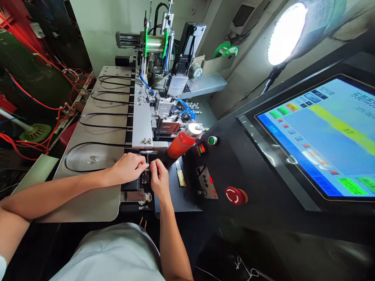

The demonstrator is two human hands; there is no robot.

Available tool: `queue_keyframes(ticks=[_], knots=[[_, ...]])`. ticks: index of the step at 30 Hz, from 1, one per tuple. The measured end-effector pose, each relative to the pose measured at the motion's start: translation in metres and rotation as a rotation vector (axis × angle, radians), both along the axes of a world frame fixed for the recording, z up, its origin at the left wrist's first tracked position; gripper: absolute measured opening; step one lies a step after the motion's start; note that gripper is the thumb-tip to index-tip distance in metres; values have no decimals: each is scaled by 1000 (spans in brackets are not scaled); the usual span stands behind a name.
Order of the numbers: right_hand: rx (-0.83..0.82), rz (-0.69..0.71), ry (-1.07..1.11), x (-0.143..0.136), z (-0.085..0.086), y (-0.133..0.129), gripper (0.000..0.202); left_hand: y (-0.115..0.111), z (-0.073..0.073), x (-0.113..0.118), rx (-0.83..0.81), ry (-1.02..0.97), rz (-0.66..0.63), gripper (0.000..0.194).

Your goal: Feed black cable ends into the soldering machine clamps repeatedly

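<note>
My left hand (129, 168) is closed in a pinch at the front end of the machine's narrow track, its forearm lying over the metal plate (96, 199). My right hand (159, 178) is also closed, thumb and finger pressed together just right of the left fingertips. Whatever the fingers hold is too small to make out. Black cables (88, 144) lie in loops on the plate, their ends running into the track beside an aluminium cover (142, 127). Directly below the hands sits a small metal fixture (136, 196).
An orange-red bottle (180, 143) stands close to my right hand. Right of it are a red emergency stop button (235, 195), a green button (212, 140) and a lit touchscreen (322, 136). A wire spool (156, 44) sits atop the machine; a bright lamp (287, 33) hangs upper right.
</note>
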State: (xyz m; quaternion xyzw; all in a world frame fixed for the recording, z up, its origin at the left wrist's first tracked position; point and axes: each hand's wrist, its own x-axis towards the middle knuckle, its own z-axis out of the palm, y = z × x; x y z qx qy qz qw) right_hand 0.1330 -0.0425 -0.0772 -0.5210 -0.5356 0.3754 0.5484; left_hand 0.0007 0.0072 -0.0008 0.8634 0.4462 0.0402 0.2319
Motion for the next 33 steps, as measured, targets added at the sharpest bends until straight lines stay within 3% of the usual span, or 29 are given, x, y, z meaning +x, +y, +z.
queue_keyframes(ticks=[5, 12, 16, 20, 22, 25, 28, 33], knots=[[21, -16, 33, -4, -5, 0, 29, -6, -5, -10, 258, 4, -64, 14], [19, -23, 16, -3, -4, 0, 30, -8, -10, -22, 611, 27, -343, 22], [7, -15, 32, -4, -5, 0, 30, -5, -9, -22, 717, 118, -524, 25], [-4, -85, -132, 4, -2, -5, 31, -6, -2, -22, 596, 178, -426, 22], [23, -124, -326, 13, 2, -9, 27, -7, 6, -22, 466, 205, -329, 17], [118, -76, -632, 23, 11, -14, 21, -5, 20, -24, 312, 282, -230, 14], [184, -14, -819, 24, 19, -16, 37, -2, 30, -25, 249, 363, -211, 16], [198, -38, -890, 16, 20, -18, 32, -1, 34, -22, 200, 436, -212, 18]])
